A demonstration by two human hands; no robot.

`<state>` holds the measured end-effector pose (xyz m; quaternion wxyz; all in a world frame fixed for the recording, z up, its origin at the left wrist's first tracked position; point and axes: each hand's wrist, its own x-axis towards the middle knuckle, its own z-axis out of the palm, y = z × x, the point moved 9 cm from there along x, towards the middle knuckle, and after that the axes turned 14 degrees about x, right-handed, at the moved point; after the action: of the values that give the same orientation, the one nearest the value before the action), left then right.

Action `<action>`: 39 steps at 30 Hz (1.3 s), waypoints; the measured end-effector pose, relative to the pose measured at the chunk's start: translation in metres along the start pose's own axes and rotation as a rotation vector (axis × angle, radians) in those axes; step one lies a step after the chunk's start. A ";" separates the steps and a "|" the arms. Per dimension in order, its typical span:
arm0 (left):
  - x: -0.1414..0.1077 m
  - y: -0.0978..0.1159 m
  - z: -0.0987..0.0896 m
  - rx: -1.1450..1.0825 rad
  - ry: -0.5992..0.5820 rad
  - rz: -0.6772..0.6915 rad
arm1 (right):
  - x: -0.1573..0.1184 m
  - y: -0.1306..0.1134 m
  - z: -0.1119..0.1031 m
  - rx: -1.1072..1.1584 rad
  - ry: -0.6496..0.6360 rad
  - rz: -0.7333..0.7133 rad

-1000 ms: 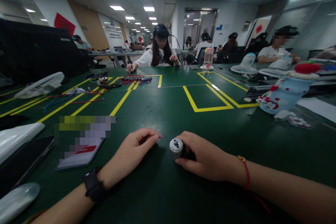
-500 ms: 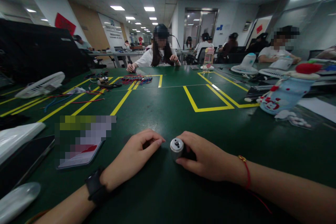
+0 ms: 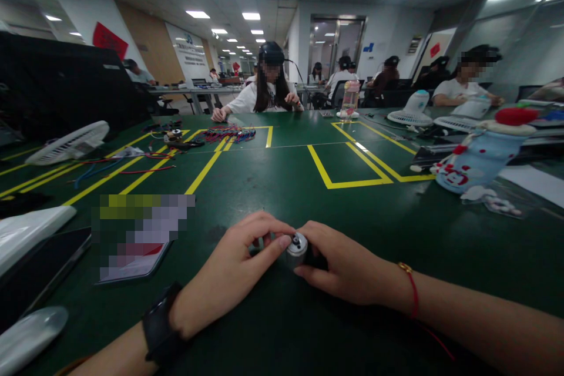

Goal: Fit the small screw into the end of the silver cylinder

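My right hand [image 3: 337, 258] is closed round the side of a small silver electric motor [image 3: 296, 258], which stands upright on the green table [image 3: 282, 329]. Its round top face, with a short shaft in the middle, points up. The thumb and forefinger of my left hand [image 3: 247, 252] meet in a pinch at the left edge of that face, close beside the shaft. Whatever lies between those fingertips is too small or hidden to make out.
A phone [image 3: 154, 264] lies left of my left hand. Bundled red and blue wires [image 3: 229, 133] lie farther off, near a co-worker [image 3: 268, 88] seated opposite. On the right stands a light-blue cup [image 3: 480, 155]. A white fan [image 3: 73, 142] rests at the left.
My left hand has moved right, bringing its pinched fingertips from beside the motor onto its top. The right hand keeps hold of the motor in the same place.
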<state>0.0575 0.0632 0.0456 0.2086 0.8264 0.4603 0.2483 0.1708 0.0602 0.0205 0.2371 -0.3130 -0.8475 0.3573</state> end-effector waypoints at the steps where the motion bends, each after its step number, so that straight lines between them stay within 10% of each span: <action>1: 0.001 0.002 0.000 0.003 0.001 0.006 | 0.000 0.000 0.000 -0.002 0.000 -0.007; 14: 0.002 -0.008 -0.014 -0.076 0.086 -0.046 | 0.001 -0.002 0.001 0.012 0.003 -0.020; 39: -0.002 -0.047 0.006 0.009 -0.151 -0.123 | -0.001 0.002 -0.001 0.046 0.000 0.013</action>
<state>0.0296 0.0840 0.0132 0.2538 0.8140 0.4942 0.1699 0.1730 0.0611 0.0194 0.2417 -0.3130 -0.8370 0.3782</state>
